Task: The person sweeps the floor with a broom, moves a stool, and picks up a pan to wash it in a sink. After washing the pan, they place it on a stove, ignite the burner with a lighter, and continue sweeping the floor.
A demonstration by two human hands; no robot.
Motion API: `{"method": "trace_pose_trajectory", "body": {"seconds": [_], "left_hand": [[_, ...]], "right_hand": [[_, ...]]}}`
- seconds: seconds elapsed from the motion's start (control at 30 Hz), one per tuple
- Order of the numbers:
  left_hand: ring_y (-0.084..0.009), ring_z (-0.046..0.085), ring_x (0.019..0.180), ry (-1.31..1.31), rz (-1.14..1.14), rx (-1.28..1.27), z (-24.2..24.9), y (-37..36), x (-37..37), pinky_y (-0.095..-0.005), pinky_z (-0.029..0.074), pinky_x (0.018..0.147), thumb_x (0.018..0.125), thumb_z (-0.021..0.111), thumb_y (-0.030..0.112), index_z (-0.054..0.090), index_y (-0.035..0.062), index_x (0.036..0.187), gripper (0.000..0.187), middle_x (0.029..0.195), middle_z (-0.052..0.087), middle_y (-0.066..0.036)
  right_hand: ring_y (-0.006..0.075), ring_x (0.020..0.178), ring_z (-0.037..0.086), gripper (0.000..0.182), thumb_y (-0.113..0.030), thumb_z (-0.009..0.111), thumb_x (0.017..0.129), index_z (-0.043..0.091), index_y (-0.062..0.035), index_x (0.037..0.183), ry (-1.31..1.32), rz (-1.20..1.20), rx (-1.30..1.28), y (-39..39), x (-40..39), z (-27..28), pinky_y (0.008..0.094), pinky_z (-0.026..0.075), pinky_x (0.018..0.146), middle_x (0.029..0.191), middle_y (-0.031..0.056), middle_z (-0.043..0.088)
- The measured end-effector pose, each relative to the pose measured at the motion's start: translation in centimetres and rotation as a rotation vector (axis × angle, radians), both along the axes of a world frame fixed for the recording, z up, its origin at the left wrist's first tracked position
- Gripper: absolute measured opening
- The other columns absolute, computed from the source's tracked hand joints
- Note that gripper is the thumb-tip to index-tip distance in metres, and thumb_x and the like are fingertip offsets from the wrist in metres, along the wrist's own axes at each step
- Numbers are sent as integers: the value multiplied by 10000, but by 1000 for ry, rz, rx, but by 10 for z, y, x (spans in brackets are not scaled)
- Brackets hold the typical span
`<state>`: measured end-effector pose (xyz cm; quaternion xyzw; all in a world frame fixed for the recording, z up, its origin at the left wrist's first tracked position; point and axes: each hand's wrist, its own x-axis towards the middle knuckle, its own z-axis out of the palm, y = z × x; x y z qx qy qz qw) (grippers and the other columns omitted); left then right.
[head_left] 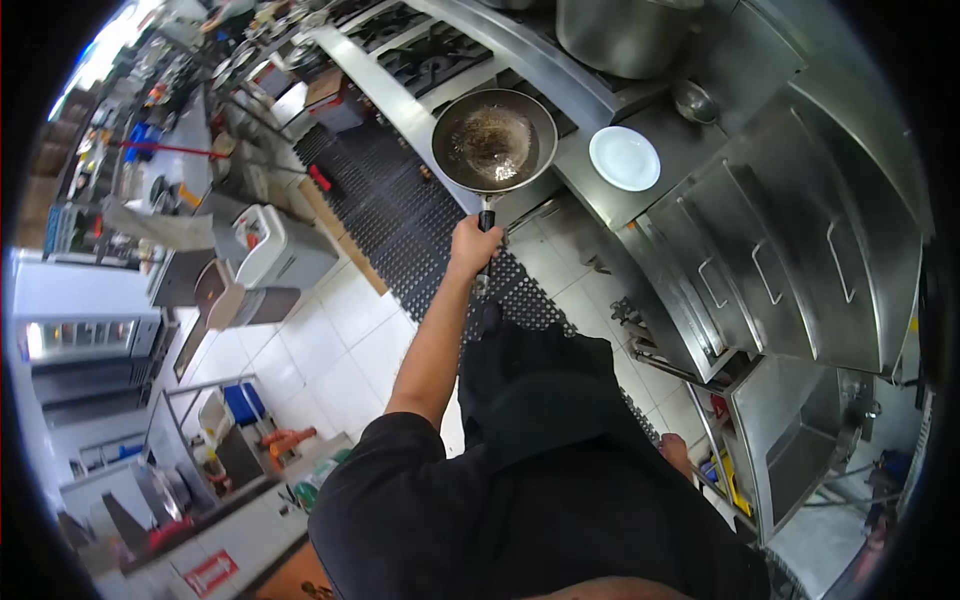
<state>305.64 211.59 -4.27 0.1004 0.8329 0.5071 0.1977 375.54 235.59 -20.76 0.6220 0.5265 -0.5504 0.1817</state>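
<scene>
My left hand (474, 247) is wrapped round the black handle of a frying pan (495, 140), arm stretched out ahead. The pan is held roughly level by the stove edge. Its inside shows a dark brown patch and a shiny wet-looking spot. To the right of the pan, a white plate (624, 158) lies on the steel counter. My right hand (676, 452) hangs low at my side, near a metal rack; only a small part of it shows, and its fingers are not clear.
Gas burners (435, 62) run along the stove ahead. A large steel pot (625, 35) and a ladle (694, 102) are at the back. Steel drawers (770, 260) and a sink (800, 450) line the right. Black rubber matting (380, 200) covers the floor; a white bin (280, 245) stands left.
</scene>
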Motion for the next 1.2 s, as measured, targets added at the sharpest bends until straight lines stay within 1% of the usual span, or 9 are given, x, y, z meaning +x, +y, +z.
{"method": "trace_pose_trajectory", "body": {"seconds": [0.07,0.27,0.33,0.4,0.6,0.7,0.83,1.0,1.2], "left_hand": [[-211,656,486,-26,-23,18,-16,8,-46,-356,528,501,804,656,130,600,-35,775,176,590,643,-123],[-197,643,489,-20,-99,38,-36,44,-141,-350,504,486,805,680,148,603,-34,793,199,588,636,-115],[-225,682,514,-61,-108,46,-42,57,-160,-366,541,513,793,696,170,592,-53,810,247,615,651,-157],[-232,689,522,-69,-109,0,-41,69,-169,-368,553,534,794,709,190,598,-55,832,272,620,660,-158],[-238,692,525,-69,-62,36,-62,97,-167,-377,560,548,791,728,219,582,-39,808,297,623,668,-154],[-278,696,545,-26,-5,0,-55,111,-152,-396,564,581,781,719,212,576,-31,796,283,626,666,-171],[-297,706,586,-52,48,-13,-59,130,-133,-412,565,620,779,711,213,570,-23,803,276,641,669,-184],[-294,697,561,-57,41,-27,-43,138,-111,-407,563,631,819,722,247,555,-25,858,321,624,663,-168],[-353,693,918,-171,-119,10,-66,116,-114,-420,531,848,887,694,544,622,-13,1147,619,953,711,-212]], "right_hand": [[151,649,614,249,-335,589,981,619,-133,1123,72,255,119,-28,0,5,319,517,492,831,32,613],[182,694,641,261,-336,551,1006,601,-139,1171,-34,-76,28,-122,-82,58,359,554,558,903,52,628],[195,717,654,280,-347,555,1003,600,-137,1182,62,-316,-122,-138,-45,7,365,565,576,923,61,636],[204,733,660,285,-348,550,1004,600,-137,1189,-53,-144,-79,-148,-75,39,376,574,595,922,71,643],[199,748,660,276,-335,555,995,605,-139,1183,-167,-89,-2,-146,-136,92,380,579,625,881,63,642],[182,731,649,259,-315,569,990,608,-123,1161,-64,157,11,-115,-116,47,364,574,609,866,50,634],[164,698,630,221,-285,581,988,622,-104,1109,90,-367,-108,-94,-134,36,346,559,573,858,40,628],[160,697,638,218,-290,571,997,641,-100,1077,-68,-217,-36,-65,-202,54,321,546,553,868,33,631],[167,663,626,255,-291,564,1004,645,-85,1130,19,-163,-45,-45,-245,39,326,540,539,843,46,633]]}}
